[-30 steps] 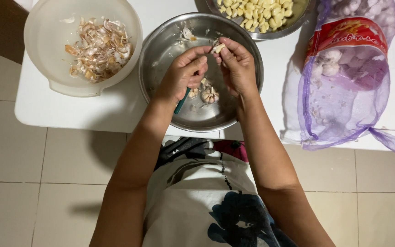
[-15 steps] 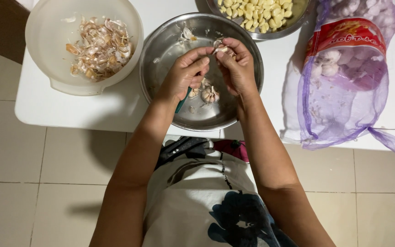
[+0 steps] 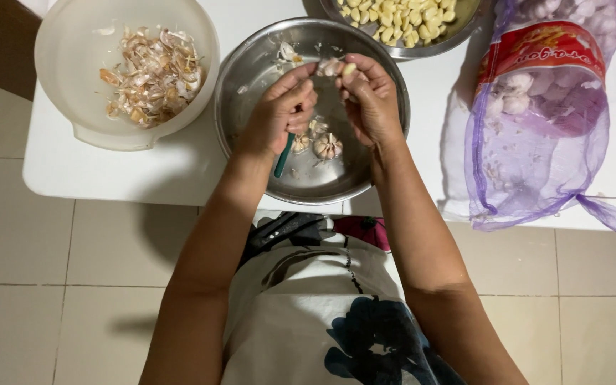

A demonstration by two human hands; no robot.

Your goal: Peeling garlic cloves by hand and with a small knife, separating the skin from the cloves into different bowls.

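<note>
Home kitchen: tiled floor [image 3: 73,249], garlic bowls [image 3: 251,107].

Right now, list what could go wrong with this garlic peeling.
1. The left hand holds a green-handled tool while pinching the garlic clove close to the right hand; a slip could nick a finger.
2. The clove is held over the steel bowl; flying skin may miss the white bowl of peels.
3. The mesh garlic bag overhangs the table edge and might slide off.
</note>
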